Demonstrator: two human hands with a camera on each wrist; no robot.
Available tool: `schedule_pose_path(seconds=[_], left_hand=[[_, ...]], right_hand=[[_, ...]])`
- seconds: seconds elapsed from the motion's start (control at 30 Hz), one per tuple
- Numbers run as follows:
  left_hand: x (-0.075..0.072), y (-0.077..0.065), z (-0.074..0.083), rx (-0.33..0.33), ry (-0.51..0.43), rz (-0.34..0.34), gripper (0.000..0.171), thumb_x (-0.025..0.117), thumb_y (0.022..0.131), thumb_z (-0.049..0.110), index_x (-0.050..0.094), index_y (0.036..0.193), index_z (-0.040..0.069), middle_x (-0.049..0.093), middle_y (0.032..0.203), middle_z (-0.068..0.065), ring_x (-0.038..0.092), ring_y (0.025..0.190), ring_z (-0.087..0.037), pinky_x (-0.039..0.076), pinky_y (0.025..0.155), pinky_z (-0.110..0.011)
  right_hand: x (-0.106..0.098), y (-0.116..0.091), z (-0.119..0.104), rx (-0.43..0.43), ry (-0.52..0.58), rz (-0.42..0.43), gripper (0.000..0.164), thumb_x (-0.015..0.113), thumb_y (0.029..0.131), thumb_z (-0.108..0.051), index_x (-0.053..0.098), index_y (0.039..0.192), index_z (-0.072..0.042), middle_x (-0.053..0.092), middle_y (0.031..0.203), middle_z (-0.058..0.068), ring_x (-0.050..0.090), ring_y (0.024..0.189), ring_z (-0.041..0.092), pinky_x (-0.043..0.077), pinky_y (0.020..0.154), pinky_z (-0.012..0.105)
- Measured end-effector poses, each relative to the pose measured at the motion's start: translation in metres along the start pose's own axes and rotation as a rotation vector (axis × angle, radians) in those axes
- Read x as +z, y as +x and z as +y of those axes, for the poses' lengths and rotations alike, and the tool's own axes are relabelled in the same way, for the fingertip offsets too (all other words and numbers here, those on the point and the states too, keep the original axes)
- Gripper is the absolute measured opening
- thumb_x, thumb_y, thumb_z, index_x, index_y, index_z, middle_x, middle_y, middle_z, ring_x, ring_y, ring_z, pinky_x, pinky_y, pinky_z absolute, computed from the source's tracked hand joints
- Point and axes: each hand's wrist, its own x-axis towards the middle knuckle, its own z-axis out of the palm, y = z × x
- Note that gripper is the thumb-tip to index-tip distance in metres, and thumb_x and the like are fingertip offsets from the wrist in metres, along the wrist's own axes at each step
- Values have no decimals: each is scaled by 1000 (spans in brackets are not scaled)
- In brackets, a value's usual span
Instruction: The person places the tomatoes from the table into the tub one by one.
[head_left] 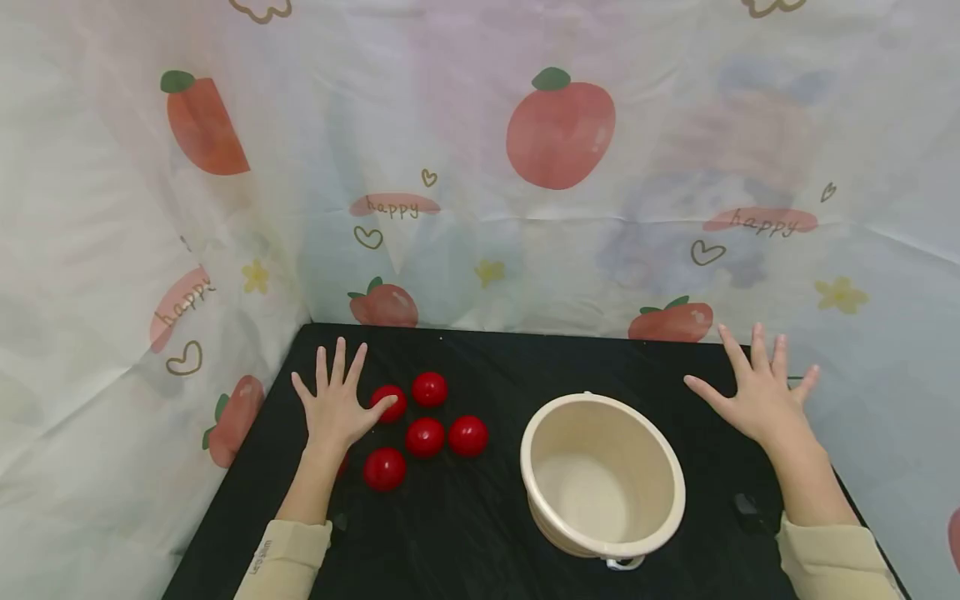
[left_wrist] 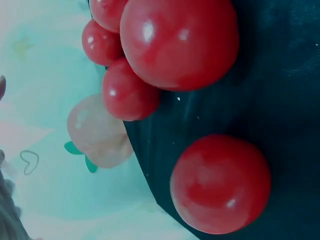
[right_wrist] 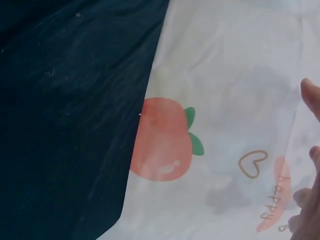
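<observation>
My left hand is spread over the left side of the black table, fingers straight and holding nothing. Its thumb overlaps one of several shiny red balls in the head view. Another ball is mostly hidden behind the left wrist. The left wrist view shows a red ball up close, apart from a cluster of others. My right hand is spread too, over the far right of the table, with nothing in it. Between the hands stands a cream round pot, upright, its inside bare; the right hand is nearest to it.
Black cloth covers the table. White curtains printed with fruit hang along the back and the left side. A small dark object lies on the cloth beside the right forearm. A small handle sticks out at the pot's front.
</observation>
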Motion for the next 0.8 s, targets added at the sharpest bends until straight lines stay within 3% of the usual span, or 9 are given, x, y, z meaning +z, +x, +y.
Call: schedule_pose_path(seconds=[0.17,0.33,0.43,0.47,0.53,0.63,0.7,0.8], left_hand=[[1,-4,-14,11,-32,106,94,56,74,64,10,147,27,-10,153,-1,-11,138,-30,-4,102,-63],[8,-14,-34,18,-83,220,97,63,72,57,9,147,28,-5,154,1,-3,139,-30,-2,103,-62],[15,-23,-48,15,-89,262,98,65,70,55,12,147,26,3,154,-2,6,138,-32,1,104,-61],[17,-26,-52,14,-88,269,98,65,70,54,14,147,24,7,154,-4,10,137,-33,2,104,-61],[21,-32,-60,10,-82,271,98,65,69,54,16,147,22,15,152,-7,14,135,-34,3,104,-60],[27,-41,-72,7,-75,251,97,65,69,54,19,146,19,23,147,-11,18,133,-34,6,105,-59],[31,-48,-79,5,-85,234,97,66,68,55,21,145,18,27,145,-12,20,132,-34,6,105,-59],[40,-59,-89,4,-106,220,96,67,66,56,27,143,16,31,142,-12,24,129,-35,9,105,-58]], right_hand=[[-2,-9,-4,-7,168,39,86,50,88,-50,-4,147,-20,-15,148,22,-22,131,43,-15,86,74],[0,-26,-11,22,470,32,77,46,94,-36,-5,147,-16,2,148,29,5,130,54,9,88,75],[3,-37,-14,36,609,0,74,45,96,-32,-7,147,-18,10,145,33,17,126,55,27,91,66],[4,-41,-15,36,636,-8,73,44,96,-31,-7,147,-18,13,144,33,23,126,52,34,93,58],[8,-47,-16,30,681,-27,71,43,97,-28,-6,147,-18,20,141,35,42,124,30,47,86,39],[13,-55,-17,34,747,-72,68,41,98,-27,-4,147,-16,27,136,37,52,101,-6,50,68,18],[18,-60,-18,44,823,-113,67,41,98,-26,-3,147,-14,28,134,38,47,92,-18,53,69,25],[24,-65,-19,84,904,-169,67,42,98,-27,-1,147,-12,35,131,32,55,90,-10,54,70,34]])
